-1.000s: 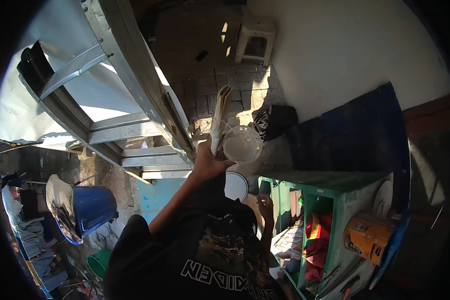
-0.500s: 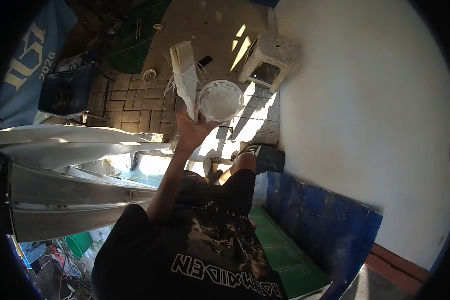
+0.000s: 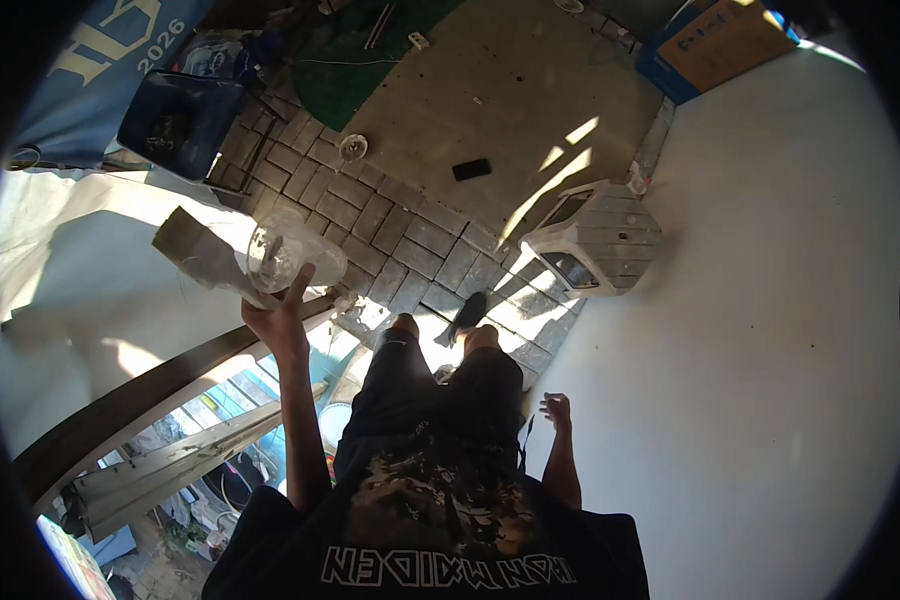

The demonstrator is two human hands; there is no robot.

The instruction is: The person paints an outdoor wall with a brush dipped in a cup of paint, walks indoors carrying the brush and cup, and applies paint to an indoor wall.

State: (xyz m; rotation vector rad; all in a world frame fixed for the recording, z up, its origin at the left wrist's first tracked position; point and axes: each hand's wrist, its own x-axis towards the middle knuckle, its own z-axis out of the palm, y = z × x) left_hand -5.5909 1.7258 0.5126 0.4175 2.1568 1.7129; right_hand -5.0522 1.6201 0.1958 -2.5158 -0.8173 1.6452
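Observation:
My left hand [image 3: 278, 322] is raised at the left, closed around a round whitish plastic tub [image 3: 315, 258] and a wide, paint-caked brush [image 3: 205, 250]. The tub leans sideways, with white smears around its mouth. Outward to the left points the broad end of the brush; its narrow end is in my grip. Low at the right, beside the white wall [image 3: 730, 300], my right hand [image 3: 556, 408] hangs with loosely bent fingers and nothing visible in it.
A paint-spotted plastic stool [image 3: 610, 240] stands against the wall. Ahead are a dark phone [image 3: 471, 169], a small round dish [image 3: 352, 148] and a blue-and-brown box [image 3: 720, 48]. To the left are a dark blue chair [image 3: 180, 125] and a long curved brown edge [image 3: 170, 375].
My left hand has swung left with the tub and brush, and the tub has tipped sideways. My right hand has come into view by the wall. The view and my body have turned.

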